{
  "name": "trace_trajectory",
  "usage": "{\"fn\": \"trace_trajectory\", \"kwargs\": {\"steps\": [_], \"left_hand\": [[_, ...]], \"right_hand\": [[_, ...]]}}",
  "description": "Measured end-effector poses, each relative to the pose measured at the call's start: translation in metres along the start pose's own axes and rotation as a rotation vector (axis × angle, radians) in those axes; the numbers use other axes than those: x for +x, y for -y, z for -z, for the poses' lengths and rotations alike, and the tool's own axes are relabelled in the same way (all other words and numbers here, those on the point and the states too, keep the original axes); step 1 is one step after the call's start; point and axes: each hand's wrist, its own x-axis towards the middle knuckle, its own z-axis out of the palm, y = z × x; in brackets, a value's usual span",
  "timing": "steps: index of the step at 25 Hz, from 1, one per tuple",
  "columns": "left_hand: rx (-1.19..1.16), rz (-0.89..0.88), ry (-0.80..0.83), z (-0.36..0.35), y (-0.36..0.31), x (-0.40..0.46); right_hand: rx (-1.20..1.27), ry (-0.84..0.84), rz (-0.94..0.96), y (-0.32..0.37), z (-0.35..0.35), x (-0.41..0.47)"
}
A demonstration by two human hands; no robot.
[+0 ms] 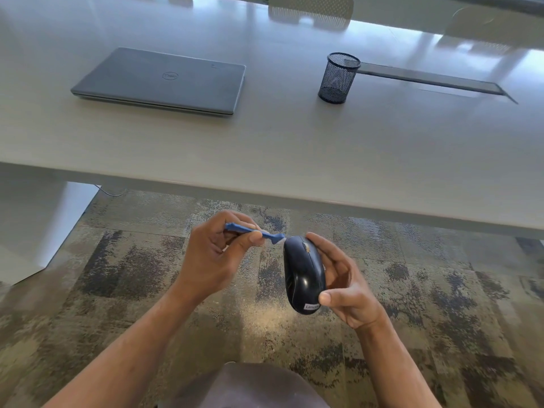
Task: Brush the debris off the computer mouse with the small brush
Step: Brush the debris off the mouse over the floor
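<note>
Lower centre of frame: right hand (347,285) grasping black mouse (303,275), fingers curled round it. Left hand (212,260) pinching blue brush (253,232); bristle tip touching mouse's front end.

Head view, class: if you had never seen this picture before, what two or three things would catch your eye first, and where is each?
First, low in the middle, the hands over the carpet: the left hand pinches a small blue brush whose tip meets the front of the black mouse gripped by the right hand. Beyond them, on the pale table, lie a closed laptop at left and a mesh pen cup at right.
</note>
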Motion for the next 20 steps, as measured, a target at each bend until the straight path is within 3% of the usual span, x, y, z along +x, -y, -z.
{"fn": "trace_trajectory", "kwargs": {"steps": [6, 12, 20], "left_hand": [[0.007, 0.024, -0.024, 0.001, 0.002, 0.001], [-0.150, 0.035, 0.052, 0.017, 0.004, -0.005], [-0.150, 0.136, -0.012, 0.006, 0.014, -0.001]], "right_hand": [[-0.027, 0.060, -0.019, -0.001, 0.001, 0.000], [-0.044, 0.054, -0.026, 0.000, 0.007, -0.003], [-0.148, 0.054, -0.075, -0.004, -0.001, 0.001]]}}
